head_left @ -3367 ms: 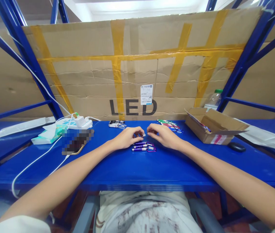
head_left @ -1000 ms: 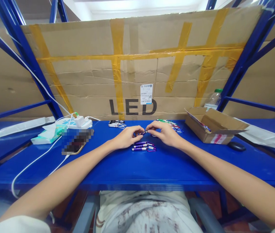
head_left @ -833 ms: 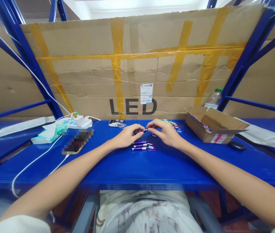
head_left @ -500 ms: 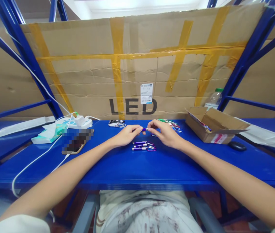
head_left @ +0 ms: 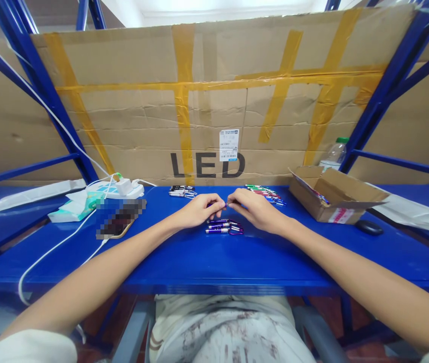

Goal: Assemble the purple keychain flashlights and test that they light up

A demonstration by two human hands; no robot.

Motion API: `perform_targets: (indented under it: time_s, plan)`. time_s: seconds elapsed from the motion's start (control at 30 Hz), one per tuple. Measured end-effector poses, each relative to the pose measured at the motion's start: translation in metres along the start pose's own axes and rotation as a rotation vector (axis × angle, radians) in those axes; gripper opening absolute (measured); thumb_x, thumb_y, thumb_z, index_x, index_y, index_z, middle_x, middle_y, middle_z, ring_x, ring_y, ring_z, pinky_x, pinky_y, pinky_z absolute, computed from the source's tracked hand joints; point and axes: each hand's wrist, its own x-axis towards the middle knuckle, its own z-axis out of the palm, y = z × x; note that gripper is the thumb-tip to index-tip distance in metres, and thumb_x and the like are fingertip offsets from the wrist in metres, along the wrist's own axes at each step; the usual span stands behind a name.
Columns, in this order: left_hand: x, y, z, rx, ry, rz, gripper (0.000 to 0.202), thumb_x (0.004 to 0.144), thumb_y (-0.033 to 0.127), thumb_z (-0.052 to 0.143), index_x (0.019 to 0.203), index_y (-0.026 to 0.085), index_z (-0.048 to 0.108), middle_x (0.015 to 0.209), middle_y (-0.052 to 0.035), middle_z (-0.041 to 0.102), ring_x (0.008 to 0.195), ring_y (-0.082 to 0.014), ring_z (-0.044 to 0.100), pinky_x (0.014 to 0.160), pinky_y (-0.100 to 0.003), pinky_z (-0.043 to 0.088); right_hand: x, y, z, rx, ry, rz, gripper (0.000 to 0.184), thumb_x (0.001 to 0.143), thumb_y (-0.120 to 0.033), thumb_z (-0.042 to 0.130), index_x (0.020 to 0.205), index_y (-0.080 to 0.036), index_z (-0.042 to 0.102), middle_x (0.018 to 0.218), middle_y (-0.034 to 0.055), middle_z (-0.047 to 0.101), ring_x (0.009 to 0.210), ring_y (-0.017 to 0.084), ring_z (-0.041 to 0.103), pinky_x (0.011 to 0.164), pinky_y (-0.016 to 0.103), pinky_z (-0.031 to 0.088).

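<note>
**benchwatcher:** Progress check, going by how your blue metal shelf top (head_left: 206,262) looks: three small purple keychain flashlights with carabiner clips (head_left: 224,227) lie side by side just in front of your fingers, so those look done to me. A mixed-colour row of little flashlights (head_left: 265,193) sits behind your right hand (head_left: 254,209), and a small dark batch (head_left: 181,191) lies behind your left hand (head_left: 199,210). More seem left in the open brown cardboard box (head_left: 333,201) on the right.

**shelfrat:** What are you gripping, though?

**benchwatcher:** Both hands are curled shut, fingertips meeting on one tiny flashlight piece (head_left: 226,204) just above the purple three. Too small to tell which part.

**shelfrat:** Any writing?

**benchwatcher:** "LED" in big black letters on the taped cardboard backing (head_left: 206,166), plus a white shipping label (head_left: 228,145), too small to read.
</note>
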Motion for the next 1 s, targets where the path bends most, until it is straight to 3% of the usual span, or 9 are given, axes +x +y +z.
perform_targets:
  time_s: [0.2,0.3,0.4,0.57,0.67,0.77,0.9,1.0]
  plan:
    - [-0.006,0.000,-0.002,0.446,0.141,0.235,0.021,0.110,0.040,0.058,0.108,0.020,0.066,0.100,-0.0042,0.077,0.087,-0.0197,0.070,0.078,-0.031,0.050,0.006,-0.003,0.006,0.330,0.013,0.232,0.030,0.101,-0.051,0.067,0.095,-0.022,0.067,0.084,0.0016,0.069,0.077,0.019,0.062,0.073,0.033,0.050]
    - [-0.006,-0.003,-0.002,0.644,0.181,0.397,0.022,0.113,0.037,0.052,0.105,0.020,0.062,0.105,-0.0078,0.076,0.092,-0.0215,0.070,0.081,-0.032,0.051,0.009,-0.005,0.005,0.511,-0.043,0.345,0.041,0.094,-0.060,0.072,0.091,-0.020,0.068,0.080,0.0019,0.069,0.070,0.016,0.062,0.068,0.032,0.053]
    - [-0.005,-0.006,-0.001,0.909,0.211,0.559,0.027,0.117,0.034,0.043,0.103,0.019,0.062,0.096,-0.0074,0.074,0.086,-0.0208,0.068,0.079,-0.033,0.049,0.010,-0.005,0.002,0.641,-0.108,0.426,0.049,0.086,-0.066,0.079,0.084,-0.019,0.069,0.078,0.0033,0.068,0.065,0.015,0.059,0.065,0.032,0.054]
    - [-0.003,-0.005,-0.002,1.162,0.230,0.729,0.027,0.117,0.021,0.039,0.110,0.019,0.065,0.098,-0.0068,0.076,0.083,-0.0190,0.067,0.078,-0.034,0.045,0.010,-0.003,0.000,0.671,-0.171,0.454,0.053,0.085,-0.070,0.079,0.082,-0.018,0.068,0.076,0.0041,0.067,0.064,0.014,0.058,0.065,0.033,0.053]
    - [-0.002,-0.004,-0.003,1.127,0.225,0.697,0.029,0.118,0.025,0.040,0.107,0.019,0.065,0.097,-0.0061,0.077,0.084,-0.0193,0.068,0.079,-0.035,0.045,0.010,0.004,0.000,0.565,-0.172,0.427,0.053,0.094,-0.072,0.066,0.087,-0.019,0.067,0.081,0.0054,0.068,0.068,0.016,0.060,0.067,0.033,0.054]
    - [0.000,-0.004,-0.005,0.954,0.258,0.529,0.028,0.117,0.038,0.045,0.108,0.020,0.066,0.102,-0.0060,0.079,0.090,-0.0203,0.071,0.083,-0.034,0.048,0.009,0.017,-0.003,0.358,-0.116,0.390,0.043,0.104,-0.062,0.054,0.092,-0.021,0.063,0.086,0.0055,0.068,0.075,0.019,0.061,0.073,0.035,0.052]
    - [0.000,-0.008,-0.008,0.787,0.241,0.351,0.025,0.114,0.041,0.051,0.113,0.022,0.067,0.113,-0.0054,0.080,0.100,-0.0229,0.073,0.091,-0.037,0.050,0.002,0.038,-0.008,0.052,-0.106,0.329,0.016,0.095,-0.037,0.073,0.095,-0.024,0.063,0.095,0.0067,0.067,0.091,0.025,0.061,0.087,0.037,0.048]
    - [0.000,-0.011,-0.009,0.758,0.218,0.306,0.026,0.115,0.040,0.049,0.112,0.022,0.068,0.115,-0.0063,0.079,0.106,-0.0245,0.073,0.095,-0.039,0.050,-0.004,0.049,-0.008,-0.083,-0.182,0.294,0.011,0.093,-0.024,0.071,0.088,-0.024,0.062,0.094,0.0078,0.066,0.088,0.026,0.061,0.086,0.037,0.047]
